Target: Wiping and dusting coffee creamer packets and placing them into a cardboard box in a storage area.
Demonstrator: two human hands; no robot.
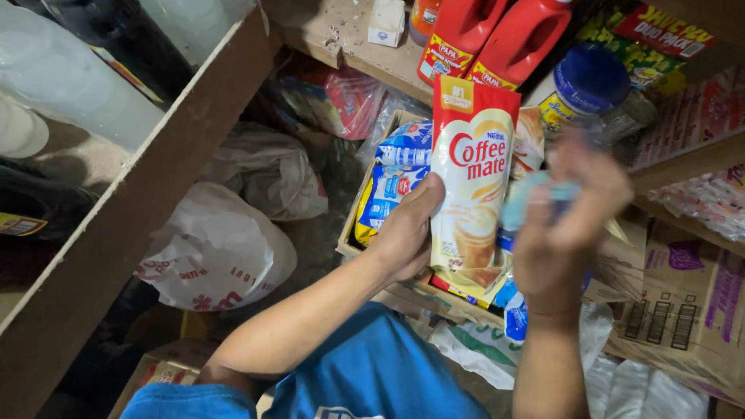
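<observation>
Left hand (407, 233) grips our tall red and cream creamer pouch (472, 186) by its left edge, holding it upright over a cardboard box (351, 233) of blue packets. Wooden shelves (155, 186) with red jugs (497, 39) crowd around us. Right hand (570, 225), blurry, pinches something light blue (528, 198) just right of the pouch.

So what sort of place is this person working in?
Probably a small shop's stockroom or storage corner. Red bottles stand on a wooden shelf, cardboard boxes sit below, and the left hand holds a tall creamer pouch over a box of packets.
</observation>
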